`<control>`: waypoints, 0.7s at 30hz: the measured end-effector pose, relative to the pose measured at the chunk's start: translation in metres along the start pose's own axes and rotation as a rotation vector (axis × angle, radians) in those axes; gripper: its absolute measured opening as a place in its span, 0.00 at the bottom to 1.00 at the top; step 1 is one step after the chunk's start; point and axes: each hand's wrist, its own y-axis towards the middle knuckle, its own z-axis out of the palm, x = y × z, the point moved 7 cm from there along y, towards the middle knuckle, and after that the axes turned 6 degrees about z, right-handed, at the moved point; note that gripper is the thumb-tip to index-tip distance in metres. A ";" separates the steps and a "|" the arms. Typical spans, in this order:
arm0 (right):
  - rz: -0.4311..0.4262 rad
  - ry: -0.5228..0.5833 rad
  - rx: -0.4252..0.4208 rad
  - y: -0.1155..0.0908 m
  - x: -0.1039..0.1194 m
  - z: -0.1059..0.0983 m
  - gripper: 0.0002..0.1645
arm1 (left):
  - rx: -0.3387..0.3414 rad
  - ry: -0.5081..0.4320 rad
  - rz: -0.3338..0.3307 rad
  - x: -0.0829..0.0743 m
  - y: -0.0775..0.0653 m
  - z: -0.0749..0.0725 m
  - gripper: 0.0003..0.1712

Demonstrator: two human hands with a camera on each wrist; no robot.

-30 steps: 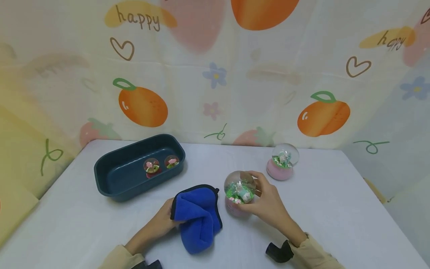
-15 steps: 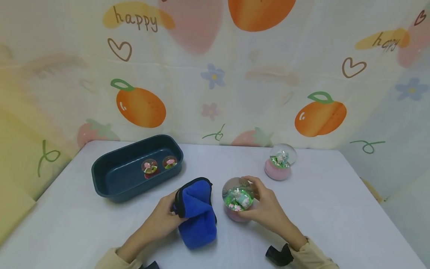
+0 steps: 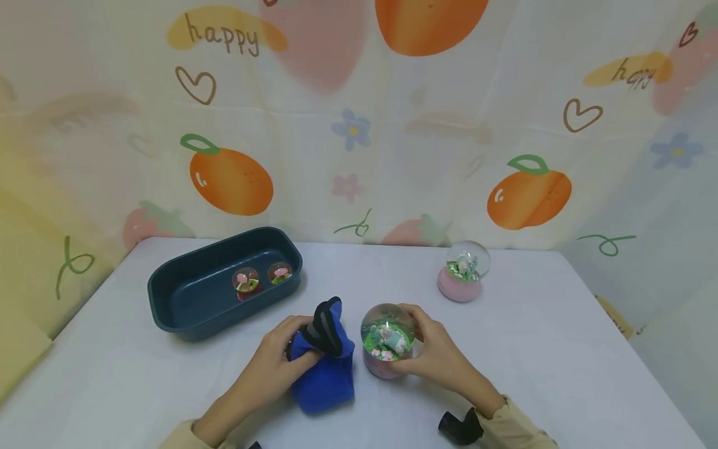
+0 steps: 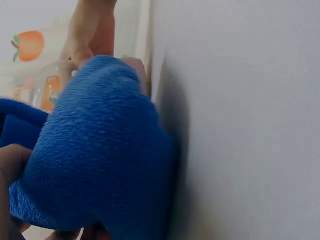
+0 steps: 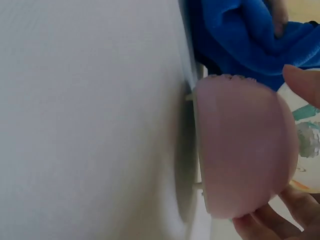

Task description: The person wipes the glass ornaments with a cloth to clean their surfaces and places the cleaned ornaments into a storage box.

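Observation:
My left hand (image 3: 278, 355) grips a folded blue cloth (image 3: 325, 385) with black edging, its thumb across the near side. Just to the right, my right hand (image 3: 437, 352) holds a snow globe (image 3: 387, 340) with a clear dome, a green and pink scene inside and a pink base. Fingers and thumb span the globe from its right side. The right wrist view shows the pink base (image 5: 245, 147) close over the white table, small feet under it. In the left wrist view the cloth (image 4: 105, 145) hides most of the globe.
A dark teal tray (image 3: 185, 319) at the back left holds two small red-based globes (image 3: 247, 282). Another pink-based snow globe (image 3: 461, 285) stands at the back right. Behind the white table (image 3: 533, 324) hangs a fruit-printed curtain (image 3: 409, 149).
My left hand has bunched the cloth, folding its top edge over. The snow globe in my right hand has moved slightly towards me and nearer the cloth. The view has shifted slightly.

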 end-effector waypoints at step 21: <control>0.101 0.059 0.095 0.002 -0.020 0.008 0.55 | -0.068 -0.035 0.141 -0.014 -0.004 -0.009 0.22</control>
